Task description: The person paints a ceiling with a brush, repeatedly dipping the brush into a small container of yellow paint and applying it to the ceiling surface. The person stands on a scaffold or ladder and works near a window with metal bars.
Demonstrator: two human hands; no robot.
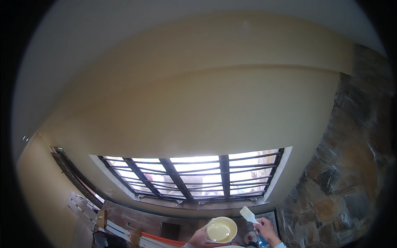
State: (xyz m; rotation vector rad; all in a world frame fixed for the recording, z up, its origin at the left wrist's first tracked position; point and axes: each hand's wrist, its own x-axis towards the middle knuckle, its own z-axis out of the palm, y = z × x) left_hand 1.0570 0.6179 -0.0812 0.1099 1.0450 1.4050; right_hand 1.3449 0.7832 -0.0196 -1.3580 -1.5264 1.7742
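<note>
My left hand (198, 237) grips the side of a round pale tub (233, 231) with cream-yellow liquid inside, which looks like paint. To the right of the tub, my right hand (267, 230) is closed around the handle of a paintbrush (248, 214). The brush tilts up and to the left, its pale, coated bristles pointing away from me. Its head is apart from the tub's rim and just below the window sill.
Ahead is a barred window (194, 177) in a cream wall (215, 111). Rough stone cladding (331, 190) covers the right side. Low on the left lie orange tubes (159, 239), a small brown box (101, 218) and a dark flat piece (169, 230).
</note>
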